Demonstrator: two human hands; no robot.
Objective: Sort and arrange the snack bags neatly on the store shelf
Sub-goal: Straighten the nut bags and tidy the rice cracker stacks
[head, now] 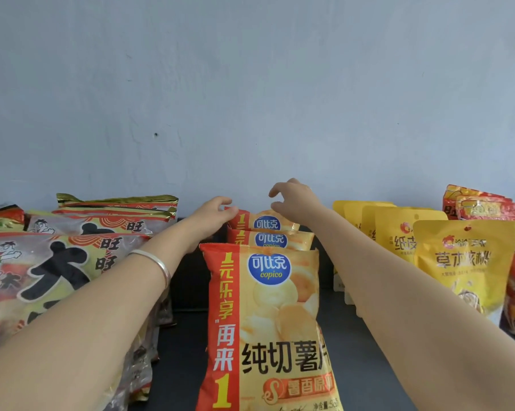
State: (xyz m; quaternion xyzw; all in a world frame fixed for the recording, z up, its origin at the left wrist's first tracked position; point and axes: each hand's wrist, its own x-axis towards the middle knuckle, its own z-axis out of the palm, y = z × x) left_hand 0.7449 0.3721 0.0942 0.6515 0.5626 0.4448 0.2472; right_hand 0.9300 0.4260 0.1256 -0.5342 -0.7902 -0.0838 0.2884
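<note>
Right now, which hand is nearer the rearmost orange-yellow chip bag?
Left. Left hand pinches the rearmost orange-yellow chip bag's top left corner; right hand hovers above its right side.

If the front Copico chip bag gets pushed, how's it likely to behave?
The front Copico chip bag looks puffed and stands upright: probably light, apt to tip back onto the middle bag. Glossy film is likely slippery, yielding rather than stiff. Printed chips suggest fragile contents.

I see a pale blue-grey wall (250,84) filling the upper half of the frame, scuffed and faintly cracked. It has a small dark spot (156,134) left of centre. A silver bangle (157,264) shows lower down, left of centre.
</note>
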